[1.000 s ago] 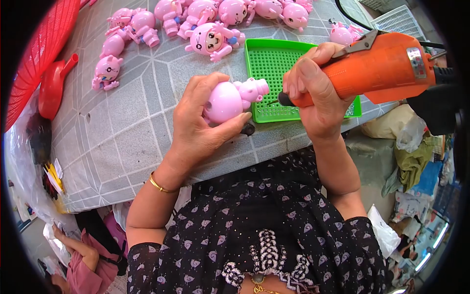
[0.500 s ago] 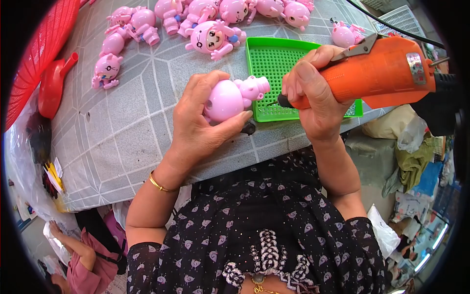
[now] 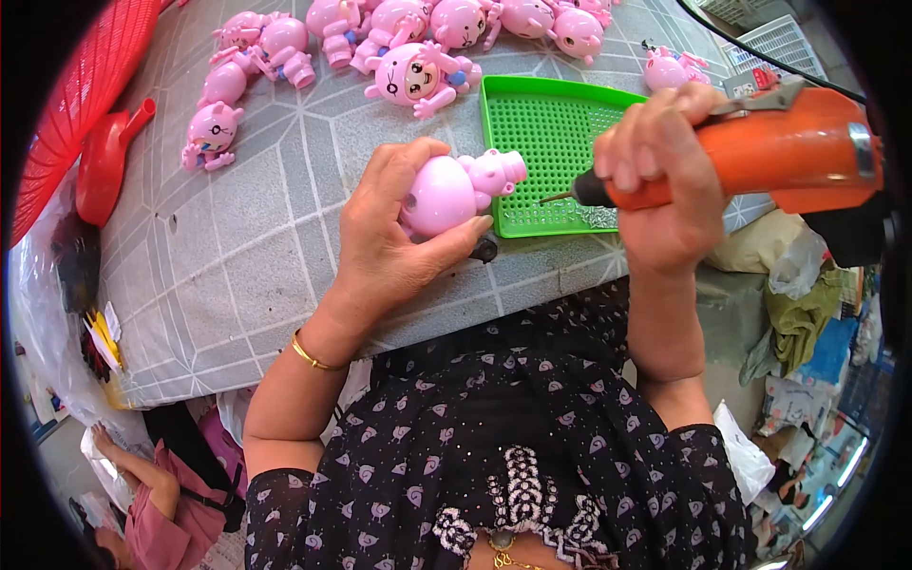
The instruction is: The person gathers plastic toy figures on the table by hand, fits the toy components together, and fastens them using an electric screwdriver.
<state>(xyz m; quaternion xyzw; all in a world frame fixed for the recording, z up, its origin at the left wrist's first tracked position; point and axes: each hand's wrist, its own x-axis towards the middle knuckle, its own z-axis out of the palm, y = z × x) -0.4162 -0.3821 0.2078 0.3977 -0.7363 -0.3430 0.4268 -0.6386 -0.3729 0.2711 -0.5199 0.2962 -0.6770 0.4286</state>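
My left hand [image 3: 385, 214] is wrapped round a pink plastic toy figure [image 3: 445, 197], whose narrow neck end points right over the tray's edge. In my right hand [image 3: 670, 185] is an orange electric screwdriver [image 3: 788, 147]; its thin bit aims left, apart from the figure. Below the bit lies a green perforated tray [image 3: 532, 228] with small shiny screws [image 3: 598, 217] in its near part. A small black object [image 3: 484, 250] rests on the table by my left thumb; I cannot make out what it is.
Several pink toy figures [image 3: 418, 76] lie along the back of the table [image 3: 256, 275]. One more figure [image 3: 670, 68] sits behind the tray. Red plastic items [image 3: 109, 171] stand at the left edge. A black cable [image 3: 760, 57] crosses the back right. Another person [image 3: 166, 503] is at lower left.
My right hand has drawn the screwdriver to the right, away from the toy figure, and its bit now shows more plainly over the tray. My left hand has barely moved.
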